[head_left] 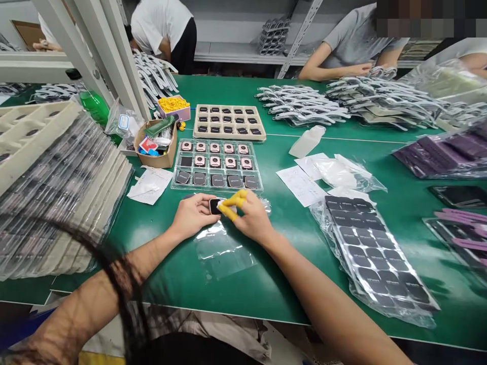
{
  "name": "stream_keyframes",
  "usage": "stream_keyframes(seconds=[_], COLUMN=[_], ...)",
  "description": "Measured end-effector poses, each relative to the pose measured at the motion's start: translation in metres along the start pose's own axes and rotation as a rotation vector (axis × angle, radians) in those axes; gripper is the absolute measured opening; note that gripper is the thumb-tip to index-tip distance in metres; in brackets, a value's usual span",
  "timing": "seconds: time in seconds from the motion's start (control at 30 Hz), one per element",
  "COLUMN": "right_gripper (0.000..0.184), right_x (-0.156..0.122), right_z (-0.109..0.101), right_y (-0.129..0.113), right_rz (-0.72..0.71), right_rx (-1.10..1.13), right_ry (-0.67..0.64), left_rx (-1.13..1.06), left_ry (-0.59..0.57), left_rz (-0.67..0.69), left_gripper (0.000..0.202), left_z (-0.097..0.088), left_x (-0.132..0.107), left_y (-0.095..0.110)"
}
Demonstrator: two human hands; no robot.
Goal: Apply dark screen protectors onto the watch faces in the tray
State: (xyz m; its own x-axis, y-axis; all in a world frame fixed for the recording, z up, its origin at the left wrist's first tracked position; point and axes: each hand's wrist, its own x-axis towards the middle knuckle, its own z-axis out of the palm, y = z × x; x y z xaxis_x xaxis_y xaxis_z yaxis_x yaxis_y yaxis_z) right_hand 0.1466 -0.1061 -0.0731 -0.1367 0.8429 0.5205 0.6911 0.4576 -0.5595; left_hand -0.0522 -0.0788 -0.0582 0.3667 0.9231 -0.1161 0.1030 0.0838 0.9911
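My left hand [193, 217] is closed on the edge of a small smartwatch body [214, 207] with a black screen and a pale frame. Yellow finger cots cover fingertips of my right hand [253, 217], which pinches a small white wipe [220, 204] against the screen. Most of the wipe is hidden by the fingers. Just beyond both hands lies a clear plastic tray [260, 175]. Pink-framed watch bodies sit in its two back rows, with a dark square in one compartment; dark square films lie along the front row. Under my hands rests a clear plastic sheet [224, 258].
Behind the tray stands a beige tray [262, 133] of dark pieces. Stacked trays [87, 203] rise at left near a cardboard box [162, 159]. Black film sheets [375, 248] and papers [300, 185] lie right. Bagged straps [300, 104] and co-workers are across the table.
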Motion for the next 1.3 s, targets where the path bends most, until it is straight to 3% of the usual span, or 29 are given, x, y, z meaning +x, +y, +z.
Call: stream_keyframes(seconds=[0.1, 0.2, 0.27, 0.37, 0.43, 0.53, 0.63, 0.7, 0.77, 0.83, 0.93, 1.1, 1.3], right_gripper=[0.020, 0.024, 0.026, 0.027, 0.028, 0.028, 0.031, 0.034, 0.038, 0.044, 0.040, 0.022, 0.031], right_x=[0.002, 0.005, 0.005, 0.003, 0.003, 0.002, 0.001, 0.005, 0.012, 0.021, 0.033, 0.041, 0.030], right_z=[0.003, 0.001, 0.000, 0.002, -0.003, -0.021, -0.030, -0.018, 0.006, 0.034, 0.059, 0.052, 0.039], right_y=[0.000, 0.001, -0.001, -0.004, 0.000, 0.013, 0.011, -0.004, -0.025, -0.044, -0.057, -0.052, -0.047], right_rz=[0.018, 0.146, 0.149, 0.057, 0.109, 0.268, 0.309, 0.258, 0.190, 0.190, 0.292, 0.428, 0.423], right_rx=[0.013, -0.095, -0.122, -0.112, -0.204, -0.444, -0.541, -0.470, -0.353, -0.295, -0.244, 0.004, 0.190], right_ry=[-0.042, 0.046, 0.096, 0.047, -0.009, -0.056, 0.102, 0.139, -0.015, -0.183, -0.239, -0.235, -0.136], left_rx=[-0.002, -0.031, -0.041, -0.066, -0.103, -0.223, -0.357, -0.393, -0.406, -0.413, -0.407, -0.336, -0.315], left_ry=[-0.031, -0.005, 0.007, -0.018, -0.029, 0.044, 0.226, 0.363, 0.453, 0.481, 0.452, 0.375, 0.247], left_rz=[0.007, -0.012, -0.016, -0.010, -0.011, 0.031, 0.152, 0.227, 0.263, 0.250, 0.205, 0.168, 0.118], left_gripper=[0.051, 0.051, 0.053, 0.054, 0.055, 0.063, 0.071, 0.072, 0.072, 0.072, 0.071, 0.069, 0.061], left_z=[0.000, 0.000, 0.001, 0.002, 0.002, -0.006, -0.023, -0.037, -0.048, -0.053, -0.053, -0.052, -0.059], left_x=[-0.001, 0.001, 0.001, 0.001, 0.001, 0.004, 0.014, 0.024, 0.033, 0.039, 0.041, 0.038, 0.041], left_y=[0.000, 0.001, 0.000, -0.002, -0.001, 0.007, 0.016, 0.019, 0.016, 0.011, 0.007, 0.007, 0.007])
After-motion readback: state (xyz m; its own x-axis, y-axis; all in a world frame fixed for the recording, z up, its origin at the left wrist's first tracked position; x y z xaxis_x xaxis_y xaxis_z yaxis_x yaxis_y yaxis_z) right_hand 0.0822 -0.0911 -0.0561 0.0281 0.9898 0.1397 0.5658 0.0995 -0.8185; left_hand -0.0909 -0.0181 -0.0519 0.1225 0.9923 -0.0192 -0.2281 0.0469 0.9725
